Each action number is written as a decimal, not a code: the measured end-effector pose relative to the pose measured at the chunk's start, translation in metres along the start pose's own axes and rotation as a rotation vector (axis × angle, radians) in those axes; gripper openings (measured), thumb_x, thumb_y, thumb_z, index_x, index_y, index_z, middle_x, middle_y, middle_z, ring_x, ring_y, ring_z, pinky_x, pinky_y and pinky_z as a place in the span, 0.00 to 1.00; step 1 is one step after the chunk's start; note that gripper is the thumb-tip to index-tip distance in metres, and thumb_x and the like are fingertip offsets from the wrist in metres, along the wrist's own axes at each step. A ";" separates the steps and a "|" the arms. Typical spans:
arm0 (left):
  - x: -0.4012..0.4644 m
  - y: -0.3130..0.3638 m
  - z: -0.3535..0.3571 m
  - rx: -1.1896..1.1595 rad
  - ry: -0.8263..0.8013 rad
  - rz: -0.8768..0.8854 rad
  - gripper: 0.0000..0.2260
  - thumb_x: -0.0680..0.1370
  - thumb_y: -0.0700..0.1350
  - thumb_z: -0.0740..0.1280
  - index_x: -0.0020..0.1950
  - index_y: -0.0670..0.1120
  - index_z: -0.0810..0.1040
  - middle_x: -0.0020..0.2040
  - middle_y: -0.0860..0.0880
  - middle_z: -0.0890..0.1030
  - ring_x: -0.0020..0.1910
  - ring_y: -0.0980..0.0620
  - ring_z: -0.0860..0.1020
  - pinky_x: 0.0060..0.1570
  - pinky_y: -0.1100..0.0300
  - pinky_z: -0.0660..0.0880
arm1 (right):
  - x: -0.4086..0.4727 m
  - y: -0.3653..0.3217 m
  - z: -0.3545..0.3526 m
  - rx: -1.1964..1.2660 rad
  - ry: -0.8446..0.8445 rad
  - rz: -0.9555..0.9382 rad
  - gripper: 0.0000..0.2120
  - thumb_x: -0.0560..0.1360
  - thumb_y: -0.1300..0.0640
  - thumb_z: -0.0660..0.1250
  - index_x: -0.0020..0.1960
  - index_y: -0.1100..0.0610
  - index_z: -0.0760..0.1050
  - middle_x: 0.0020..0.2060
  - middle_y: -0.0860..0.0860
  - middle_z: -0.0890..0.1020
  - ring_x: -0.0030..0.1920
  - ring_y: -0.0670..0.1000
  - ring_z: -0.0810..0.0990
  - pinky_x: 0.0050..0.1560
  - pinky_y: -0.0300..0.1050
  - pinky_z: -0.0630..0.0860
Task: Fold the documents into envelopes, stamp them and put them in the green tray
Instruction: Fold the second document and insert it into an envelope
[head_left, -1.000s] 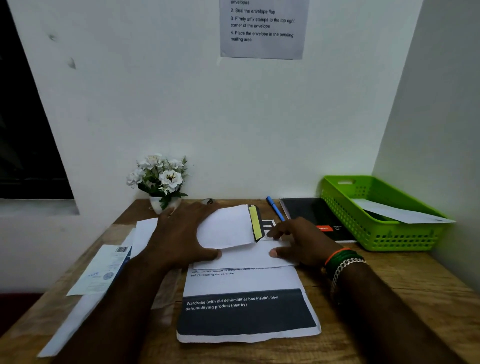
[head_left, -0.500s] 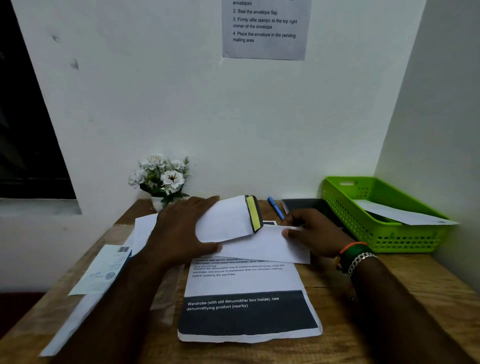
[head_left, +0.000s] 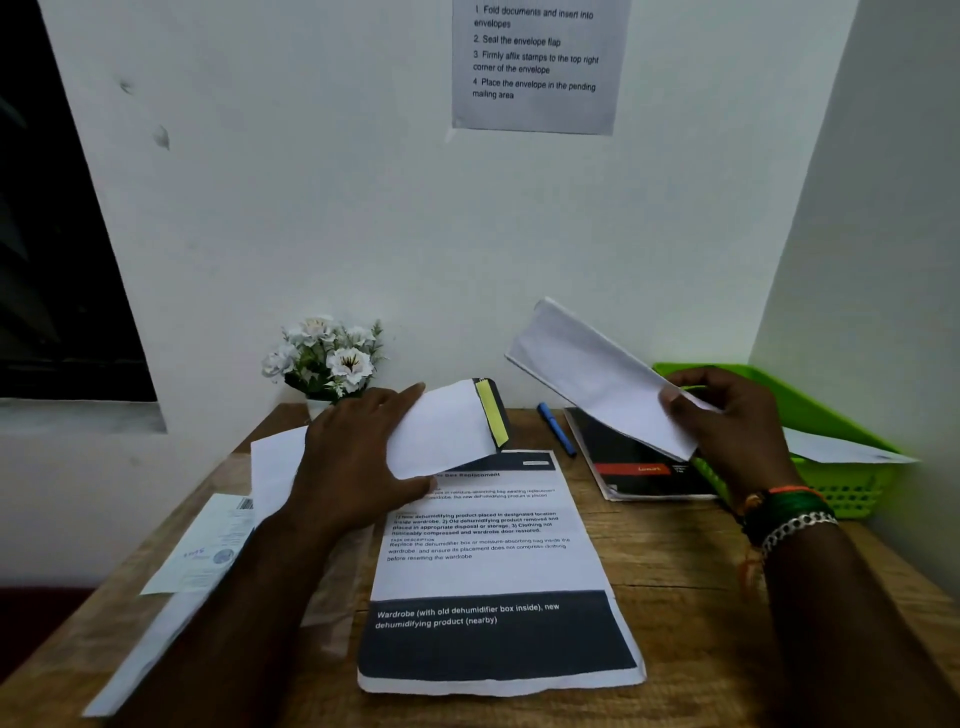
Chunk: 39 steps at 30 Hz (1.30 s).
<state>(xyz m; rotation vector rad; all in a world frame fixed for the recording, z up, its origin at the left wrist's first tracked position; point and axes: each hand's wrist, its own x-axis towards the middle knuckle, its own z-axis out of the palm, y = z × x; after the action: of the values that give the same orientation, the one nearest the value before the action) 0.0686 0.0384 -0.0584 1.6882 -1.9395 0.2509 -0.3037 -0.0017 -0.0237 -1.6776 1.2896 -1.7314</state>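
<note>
Wooden desk: right hand has lifted the pinched folded document clear of the desk, left hand gripping the open envelope — insertion likely next.

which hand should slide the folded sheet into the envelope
Right. The right hand already pinches the folded white sheet in the air, while the left hand holds the white envelope with its flap open.

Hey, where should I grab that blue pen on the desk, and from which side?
Pinch the blue pen at mid-barrel from above. It lies flat on the wooden desk, with bare wood on both sides, between the envelope and the notebook.
</note>
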 end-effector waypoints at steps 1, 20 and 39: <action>0.000 -0.001 0.000 -0.004 0.005 -0.005 0.47 0.64 0.71 0.68 0.80 0.62 0.57 0.72 0.55 0.69 0.70 0.49 0.67 0.71 0.45 0.63 | -0.001 -0.001 0.000 0.000 -0.026 -0.002 0.08 0.74 0.63 0.74 0.43 0.50 0.83 0.41 0.51 0.85 0.42 0.49 0.81 0.47 0.46 0.76; -0.003 0.008 -0.002 0.061 -0.030 0.076 0.46 0.66 0.69 0.70 0.80 0.62 0.57 0.70 0.56 0.70 0.70 0.50 0.67 0.74 0.44 0.60 | -0.005 -0.001 -0.002 -0.115 -0.300 0.086 0.06 0.73 0.65 0.74 0.42 0.54 0.85 0.42 0.58 0.87 0.42 0.53 0.84 0.47 0.49 0.78; -0.004 0.016 0.004 0.065 -0.062 0.201 0.45 0.64 0.69 0.69 0.79 0.63 0.60 0.69 0.56 0.70 0.69 0.51 0.67 0.74 0.47 0.59 | -0.005 -0.005 0.002 -0.058 -0.299 0.152 0.10 0.71 0.71 0.72 0.38 0.57 0.86 0.35 0.51 0.87 0.40 0.49 0.82 0.44 0.43 0.76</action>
<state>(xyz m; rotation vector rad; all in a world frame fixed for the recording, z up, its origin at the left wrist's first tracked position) 0.0524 0.0432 -0.0600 1.5575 -2.1710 0.3437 -0.2997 0.0040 -0.0229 -1.7418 1.2979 -1.3101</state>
